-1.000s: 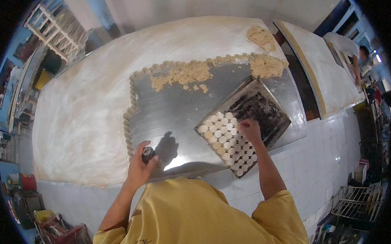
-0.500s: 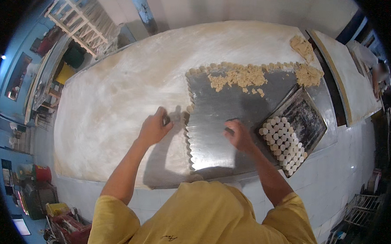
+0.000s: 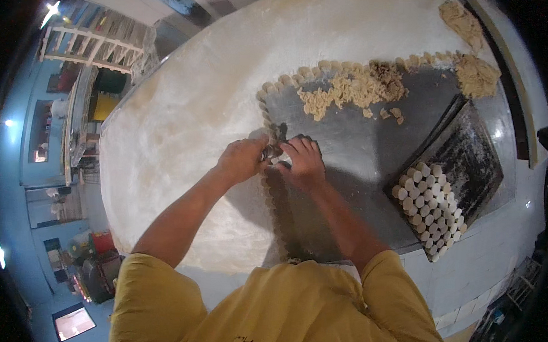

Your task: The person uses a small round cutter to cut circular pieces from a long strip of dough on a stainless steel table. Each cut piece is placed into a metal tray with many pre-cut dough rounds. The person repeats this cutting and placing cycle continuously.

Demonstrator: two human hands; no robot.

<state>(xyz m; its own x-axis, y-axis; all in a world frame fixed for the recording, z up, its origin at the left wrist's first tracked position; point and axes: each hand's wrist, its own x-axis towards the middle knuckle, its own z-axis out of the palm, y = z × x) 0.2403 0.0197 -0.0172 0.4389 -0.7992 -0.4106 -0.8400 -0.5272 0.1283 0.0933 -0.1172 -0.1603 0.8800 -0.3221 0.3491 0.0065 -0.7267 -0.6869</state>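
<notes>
Left hand grips dark round cutter, located between the hands at scalloped edge of dough sheet. Right hand just beside cutter; grasp indeterminable.

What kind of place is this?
Probably a bakery or pastry workshop: a broad, pale dough sheet with a scalloped cut edge covers much of the table, a dark tray holds pale round pieces, and crumpled dough scraps lie nearby.

Wide head-worn fisheye, downward onto table
</notes>
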